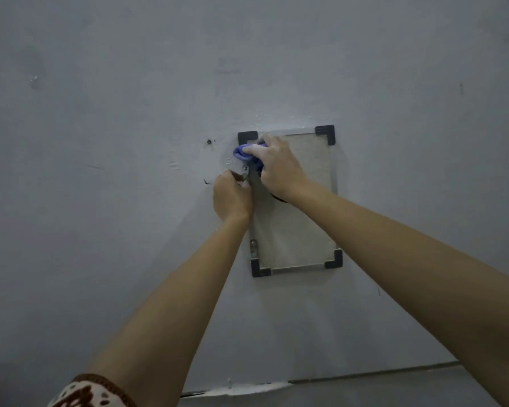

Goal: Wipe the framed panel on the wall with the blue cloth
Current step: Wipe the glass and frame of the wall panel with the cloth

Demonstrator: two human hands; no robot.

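A patterned sleeve point(91, 392) shows at the lower left edge. Both bare forearms reach up to the grey wall point(100, 113). The left hand point(232, 198), fingers curled, grips the left edge of the framed panel point(294, 230). The right hand point(276, 168) clutches the bunched blue cloth point(246, 152), pressing it against the panel's upper left corner. A screw point(209, 141) sits in the wall just beside it.

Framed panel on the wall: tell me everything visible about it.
The rectangular framed panel is mounted in portrait on the grey painted wall. It has a pale beige face, thin silvery edge strips, four dark L-shaped corner caps, and small screwed metal brackets on its left edge. The right hand presses a bunched blue cloth on its upper left corner area. The left hand grips the left edge.
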